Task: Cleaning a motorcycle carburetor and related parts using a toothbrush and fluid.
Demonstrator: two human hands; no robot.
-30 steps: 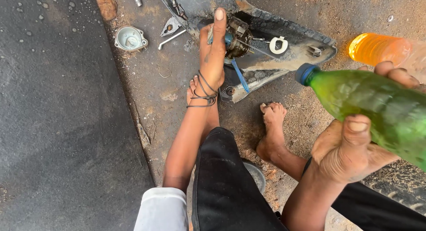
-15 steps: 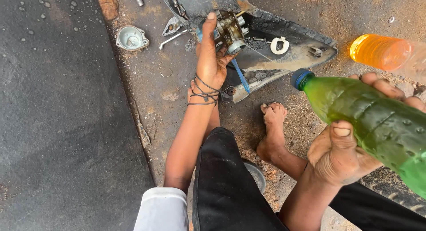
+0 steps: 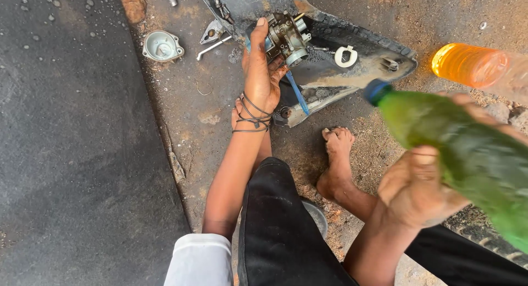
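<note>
Two bare hands work over sandy, oil-stained ground beside a dark plastic body panel (image 3: 352,71), which serves as the landmark. At the panel's near-left edge, the left hand (image 3: 259,77) reaches forward with cords looped around its wrist, fingers wrapped around a small metal carburetor (image 3: 287,37) and holding it just above the panel. Nearer than the panel and to its right, the right hand (image 3: 418,190) grips a green plastic bottle (image 3: 462,154) tilted on its side, its blue cap (image 3: 377,91) pointing toward the panel's right tip; the bottle seems to hold liquid, though blur makes that uncertain. Beyond that tip lies an orange bottle (image 3: 467,63). A white clip-shaped piece (image 3: 345,55) rests on the panel itself. Left of the panel lie a round metal cover (image 3: 162,45) and a pair of pliers (image 3: 212,34). Just below the panel, a bare foot (image 3: 336,154) rests on the dirt. Far left of the panel, a wet dark slab (image 3: 66,143) runs alongside.
</note>
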